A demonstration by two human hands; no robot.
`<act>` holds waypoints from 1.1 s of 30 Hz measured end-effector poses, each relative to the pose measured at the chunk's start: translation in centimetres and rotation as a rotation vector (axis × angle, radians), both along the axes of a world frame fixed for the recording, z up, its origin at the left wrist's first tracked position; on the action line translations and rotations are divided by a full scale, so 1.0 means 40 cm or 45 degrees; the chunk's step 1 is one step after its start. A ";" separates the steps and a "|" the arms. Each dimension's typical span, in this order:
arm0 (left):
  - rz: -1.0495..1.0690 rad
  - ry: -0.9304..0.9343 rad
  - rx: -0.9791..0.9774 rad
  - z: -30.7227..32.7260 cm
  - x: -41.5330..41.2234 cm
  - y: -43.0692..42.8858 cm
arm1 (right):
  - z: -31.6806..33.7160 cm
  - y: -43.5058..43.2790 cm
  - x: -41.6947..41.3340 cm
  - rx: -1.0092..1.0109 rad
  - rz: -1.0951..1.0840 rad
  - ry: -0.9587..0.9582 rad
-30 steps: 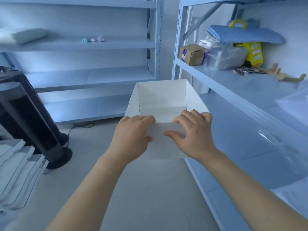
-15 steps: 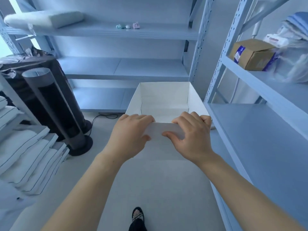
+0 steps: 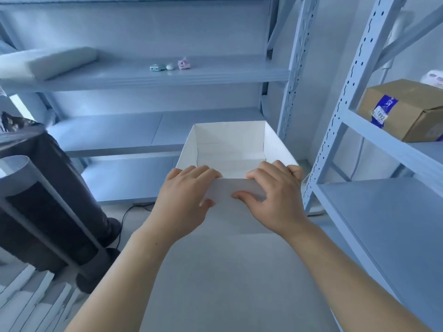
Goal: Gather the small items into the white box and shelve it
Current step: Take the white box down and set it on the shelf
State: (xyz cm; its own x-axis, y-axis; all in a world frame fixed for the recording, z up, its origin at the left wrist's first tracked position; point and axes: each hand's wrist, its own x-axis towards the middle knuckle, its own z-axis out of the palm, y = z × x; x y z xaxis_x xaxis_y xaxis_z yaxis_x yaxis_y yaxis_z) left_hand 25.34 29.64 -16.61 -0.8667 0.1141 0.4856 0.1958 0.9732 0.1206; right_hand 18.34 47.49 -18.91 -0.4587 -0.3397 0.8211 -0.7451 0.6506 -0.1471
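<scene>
— So, from the head camera, what are the hands doing?

— Both are gripping the white box (image 3: pixel 230 149) by its near wall. The left hand (image 3: pixel 185 195) is clamping the left part of that wall, fingers curling over the rim and thumb pressing the outside. The right hand (image 3: pixel 275 192) is doing the same on the right part, with its thumb lying flat across the outer face.

— Where is the box sitting?

— It is being held in the air in front of the person, above the floor, open side up, and its inside is looking bare.

— And the small items?

— Three of them are lying in a row on the shelf (image 3: pixel 215 76) straight ahead: a teal item (image 3: pixel 157 67), a white item (image 3: pixel 170 66) just beside it, and a pink item (image 3: pixel 184 63) at the right end. What they are is too small to tell.

— Anything else nearby?

— A cardboard box (image 3: pixel 405 109) is resting on the right-hand rack, and a dark tower fan (image 3: pixel 55 212) is standing at the left.
</scene>
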 end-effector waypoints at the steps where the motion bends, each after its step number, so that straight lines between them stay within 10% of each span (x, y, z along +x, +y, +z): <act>1: -0.003 0.001 0.000 0.001 -0.045 -0.013 | 0.003 -0.014 -0.044 -0.006 -0.002 0.001; 33: -0.203 1.029 0.036 0.239 -1.509 -0.298 | 0.263 -0.318 -1.388 -0.156 -0.221 0.432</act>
State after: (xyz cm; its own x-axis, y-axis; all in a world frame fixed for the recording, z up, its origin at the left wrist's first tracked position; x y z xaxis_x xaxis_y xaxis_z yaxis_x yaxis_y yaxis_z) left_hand -35.03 17.72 -7.04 -0.2232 0.1844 0.9572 0.3680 0.9252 -0.0924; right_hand -37.20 34.78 -8.40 -0.1963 -0.1715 0.9654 -0.6453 0.7639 0.0045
